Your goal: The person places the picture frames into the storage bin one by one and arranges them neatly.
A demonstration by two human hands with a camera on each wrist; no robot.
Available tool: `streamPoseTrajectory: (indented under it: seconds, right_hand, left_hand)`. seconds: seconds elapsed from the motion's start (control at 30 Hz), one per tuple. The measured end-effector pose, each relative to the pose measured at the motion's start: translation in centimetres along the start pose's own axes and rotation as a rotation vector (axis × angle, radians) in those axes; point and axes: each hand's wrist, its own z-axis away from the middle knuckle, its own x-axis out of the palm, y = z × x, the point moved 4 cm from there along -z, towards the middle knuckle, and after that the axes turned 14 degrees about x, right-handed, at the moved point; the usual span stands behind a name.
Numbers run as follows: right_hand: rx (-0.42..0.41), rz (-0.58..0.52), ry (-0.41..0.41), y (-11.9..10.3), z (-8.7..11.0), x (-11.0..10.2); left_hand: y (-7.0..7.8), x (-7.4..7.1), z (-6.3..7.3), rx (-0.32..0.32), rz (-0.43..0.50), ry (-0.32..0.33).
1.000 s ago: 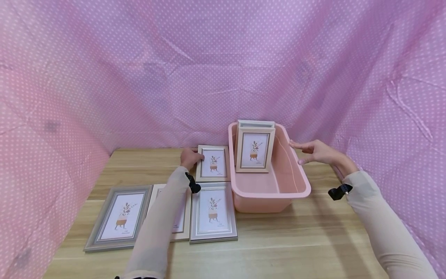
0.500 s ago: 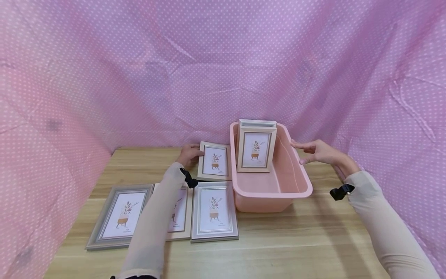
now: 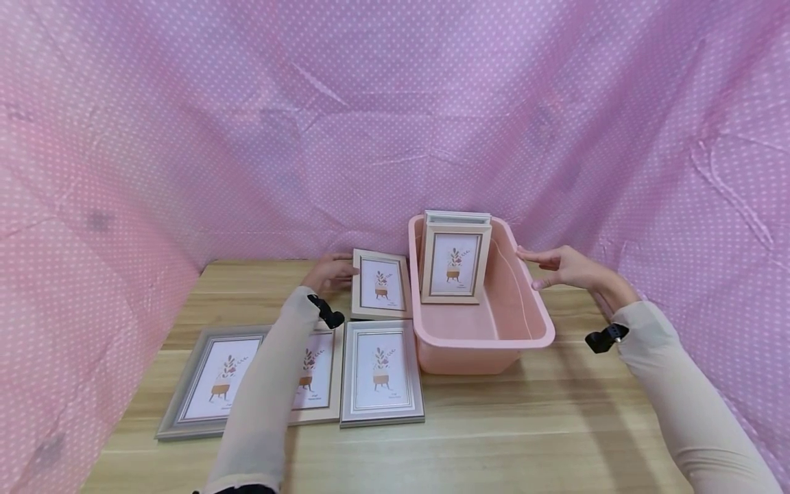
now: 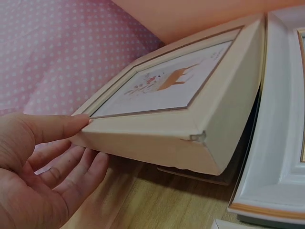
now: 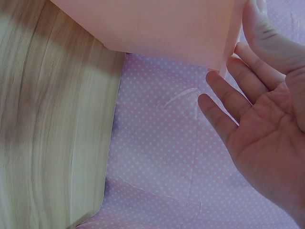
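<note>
My left hand (image 3: 330, 271) pinches the left edge of a beige picture frame (image 3: 381, 314), which shows a plant picture. In the left wrist view, the thumb of the left hand (image 4: 38, 176) lies on the frame's face and the other fingers are underneath. This picture frame (image 4: 162, 126) is tilted, its near corner raised off the wood. My right hand (image 3: 570, 267) touches the right rim of a pink plastic bin (image 3: 481, 344). Seen from the right wrist, the right hand (image 5: 267, 114) has its fingers extended along the bin's outer wall (image 5: 167, 28).
Inside the bin a beige frame (image 3: 453, 300) leans upright before a white one (image 3: 457, 217). A silver-white frame (image 3: 382, 418), a cream frame (image 3: 315, 416) and a grey frame (image 3: 191, 432) lie on the wooden table (image 3: 494, 439). Pink dotted cloth (image 3: 395, 123) hangs behind.
My left hand has slid its fingers under the beige frame and tipped up its left edge, its wrist shifting left. The right hand stays at the bin's rim.
</note>
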Motion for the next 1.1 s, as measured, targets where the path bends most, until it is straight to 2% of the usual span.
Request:
streamPoseTrajectory:
  seconds: [0.37,0.53,0.77,0.93,1.1]
  right_hand:
    - [-0.003,0.004,0.000,0.0,0.0,0.0]
    - [0.018,0.001,-0.006,-0.2,0.1,0.1]
    - [0.022,0.021,0.002,-0.2,0.0,0.1]
    - [0.039,0.045,0.002,-0.2,-0.1,0.0]
    - [0.044,0.049,0.005,-0.3,0.0,-0.1]
  left_hand:
    - [0.4,0.0,0.0,-0.027,0.060,0.024]
    - [0.8,0.0,0.1,0.025,0.060,0.016]
    - [1.4,0.1,0.3,0.089,0.128,0.017]
    - [1.7,-0.1,0.3,0.121,0.095,0.013]
    - [2.2,-0.4,0.5,0.168,-0.006,0.025]
